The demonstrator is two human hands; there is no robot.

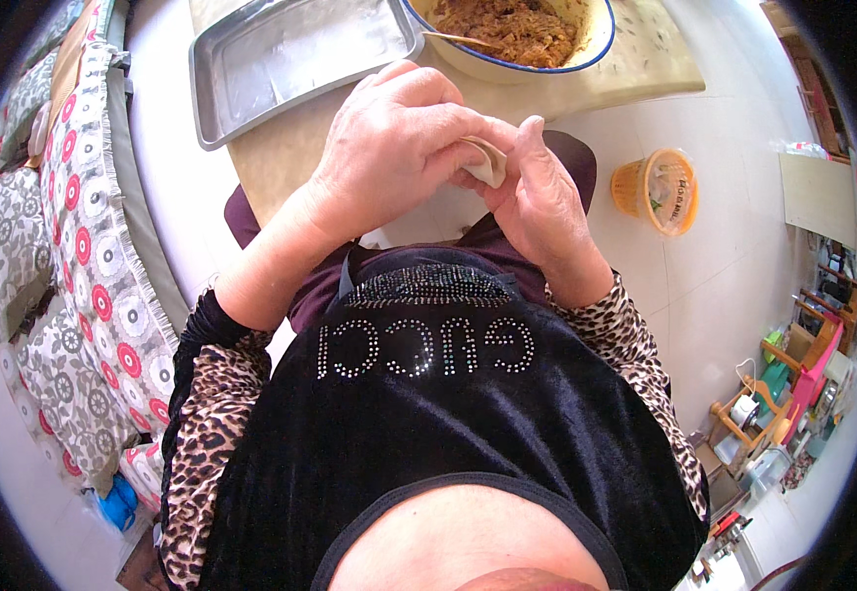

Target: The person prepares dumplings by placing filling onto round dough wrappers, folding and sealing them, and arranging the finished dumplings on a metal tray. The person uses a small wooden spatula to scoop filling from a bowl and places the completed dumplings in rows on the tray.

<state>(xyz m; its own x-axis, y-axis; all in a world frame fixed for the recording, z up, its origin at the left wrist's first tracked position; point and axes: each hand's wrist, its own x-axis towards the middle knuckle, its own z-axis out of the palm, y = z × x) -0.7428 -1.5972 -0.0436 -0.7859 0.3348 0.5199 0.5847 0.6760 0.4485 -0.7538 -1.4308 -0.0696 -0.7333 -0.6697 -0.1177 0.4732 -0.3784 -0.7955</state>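
A folded dumpling wrapper of pale dough [490, 165] is pinched between my two hands, above my lap at the table's near edge. My left hand [399, 137] curls over it from the left, fingers bent around its edge. From the right, my right hand [539, 203] supports it, thumb raised and fingers partly hidden beneath. Whether filling lies inside the dough cannot be seen. Beyond the hands stands a cream enamel bowl [592, 33] with a blue rim, holding brown minced filling [509, 29]. A thin wooden utensil [461, 38] rests across the bowl's left side.
A rectangular metal tray [310, 63] sits on the table [284, 159], left of the bowl. On the tiled floor at right stands an orange plastic basket [629, 186] with a bag lining it. A sofa with a patterned cover [96, 244] runs along the left; cluttered shelves [775, 391] line the right.
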